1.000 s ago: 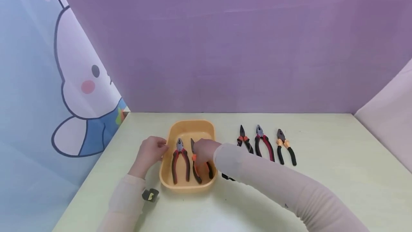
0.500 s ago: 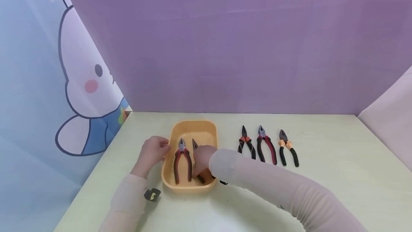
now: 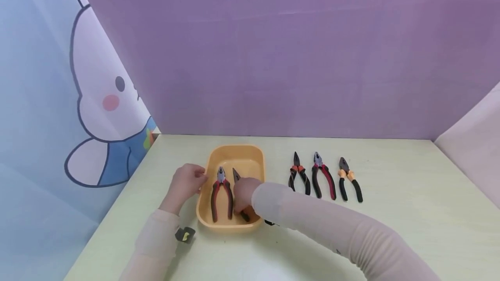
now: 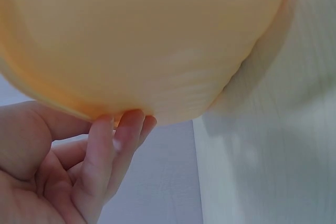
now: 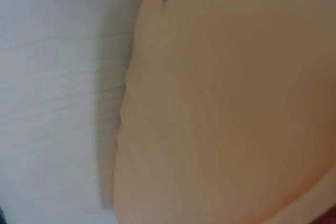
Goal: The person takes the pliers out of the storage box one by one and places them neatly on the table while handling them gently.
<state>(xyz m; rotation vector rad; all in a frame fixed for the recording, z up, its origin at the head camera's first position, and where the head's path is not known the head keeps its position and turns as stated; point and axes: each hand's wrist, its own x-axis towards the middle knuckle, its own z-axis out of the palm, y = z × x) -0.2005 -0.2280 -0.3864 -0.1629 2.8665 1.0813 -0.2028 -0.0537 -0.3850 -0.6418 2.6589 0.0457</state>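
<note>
A yellow-orange plastic tray point(image 3: 251, 229) sits on the table in the head view. My left hand point(image 3: 188, 180) holds its left rim; the left wrist view shows the fingertips point(image 4: 131, 121) against the outer wall. Inside the tray, combination pliers point(image 3: 222, 194) with red-and-black handles lie jaws away from me. To their right lie needle-nose pliers point(image 3: 236, 174), largely hidden under my right hand point(image 3: 247, 192), which grips them around the handles. The right wrist view has only the tray's outer wall point(image 5: 210, 103), and my right hand does not show there.
Right of the tray, three pliers lie in a row: needle-nose pliers point(image 3: 297, 170), red-and-black combination pliers point(image 3: 318, 164) and orange-and-black pliers point(image 3: 344, 168). A black object point(image 3: 269, 222) peeks out under my right sleeve. A purple backdrop point(image 3: 289, 55) rises behind the table.
My right hand has shifted slightly downward over the needle-nose pliers, and now covers more of their handles. The left hand keeps its place at the rim. The head view has shifted slightly.
</note>
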